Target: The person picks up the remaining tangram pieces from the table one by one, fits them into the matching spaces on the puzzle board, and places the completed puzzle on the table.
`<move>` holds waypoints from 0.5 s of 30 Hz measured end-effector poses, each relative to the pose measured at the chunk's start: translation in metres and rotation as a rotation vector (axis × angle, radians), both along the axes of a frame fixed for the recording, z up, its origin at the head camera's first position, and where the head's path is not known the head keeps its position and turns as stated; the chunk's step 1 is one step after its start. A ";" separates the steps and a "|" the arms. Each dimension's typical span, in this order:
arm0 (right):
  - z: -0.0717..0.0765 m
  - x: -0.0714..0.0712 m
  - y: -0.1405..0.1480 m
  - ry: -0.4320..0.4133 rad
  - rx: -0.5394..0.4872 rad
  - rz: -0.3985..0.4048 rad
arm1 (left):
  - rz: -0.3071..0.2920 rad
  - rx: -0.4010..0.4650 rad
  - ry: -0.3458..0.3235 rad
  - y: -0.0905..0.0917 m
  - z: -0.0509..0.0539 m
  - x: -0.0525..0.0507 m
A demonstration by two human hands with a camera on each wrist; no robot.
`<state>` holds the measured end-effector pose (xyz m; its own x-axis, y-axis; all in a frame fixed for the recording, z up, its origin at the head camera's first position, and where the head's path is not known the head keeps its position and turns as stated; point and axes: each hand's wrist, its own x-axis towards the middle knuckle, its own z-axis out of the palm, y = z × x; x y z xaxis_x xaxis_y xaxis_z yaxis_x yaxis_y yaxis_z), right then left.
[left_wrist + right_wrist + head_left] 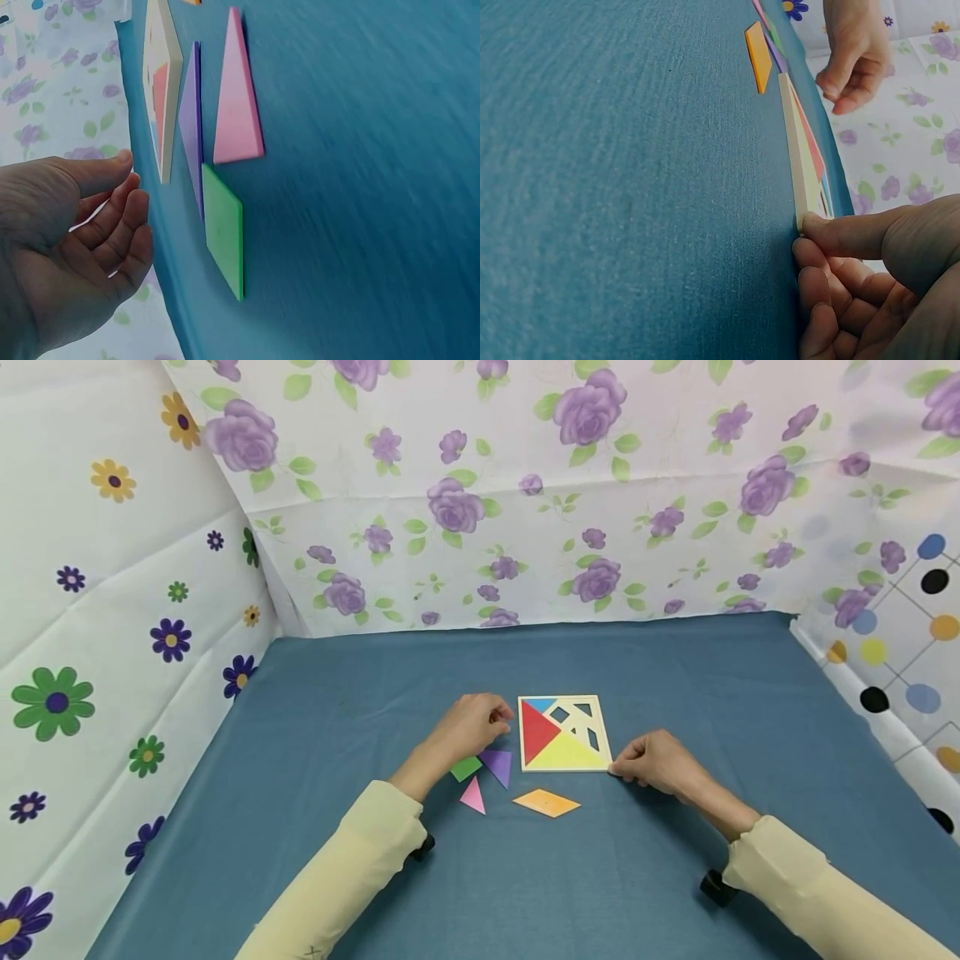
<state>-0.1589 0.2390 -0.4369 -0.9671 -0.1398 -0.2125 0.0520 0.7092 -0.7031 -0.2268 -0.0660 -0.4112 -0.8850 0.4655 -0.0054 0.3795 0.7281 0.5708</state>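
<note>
A square wooden tangram board [604, 735] lies flat, holding a red triangle [537, 733], a yellow triangle [567, 755] and a blue triangle [538, 703]. Cut-out slots show on its right side. My right hand [660, 762] pinches the board's near right corner between thumb and fingers. Just left of the board, my left hand [474, 723] hovers with loosely bent fingers and nothing in them. Below it lie a green square-like piece [224, 232], a purple triangle [498, 766] and a pink triangle [238, 97]. An orange parallelogram [547, 802] lies in front of the board.
Blue cloth [540, 893] covers the table. Behind it hangs a white sheet with purple flowers [480, 552]; patterned sheets also hang at the left [120, 635] and right [907, 693]. A dark wrist device [717, 888] shows under the right sleeve.
</note>
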 end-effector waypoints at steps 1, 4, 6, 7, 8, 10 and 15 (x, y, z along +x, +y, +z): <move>0.000 0.000 0.000 0.001 0.002 0.001 | 0.001 0.002 0.001 -0.002 0.000 0.001; 0.000 0.000 0.000 -0.002 0.004 0.001 | 0.001 0.004 0.008 -0.010 0.000 0.002; 0.000 0.000 -0.001 -0.006 0.007 -0.003 | 0.000 0.005 0.012 -0.014 0.000 0.003; 0.000 0.000 -0.001 -0.008 0.009 -0.004 | 0.002 0.001 0.015 -0.016 0.000 0.004; 0.000 0.000 -0.001 -0.009 0.010 -0.005 | 0.004 -0.005 0.017 -0.018 0.001 0.005; 0.000 0.000 -0.001 -0.010 0.010 -0.005 | 0.007 -0.013 0.021 -0.022 0.001 0.007; 0.000 0.000 -0.001 0.000 0.006 -0.001 | 0.011 -0.042 0.032 -0.031 0.002 0.012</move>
<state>-0.1591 0.2379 -0.4370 -0.9673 -0.1372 -0.2135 0.0530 0.7136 -0.6986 -0.2152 -0.0974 -0.4091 -0.8903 0.4554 0.0041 0.3889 0.7555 0.5272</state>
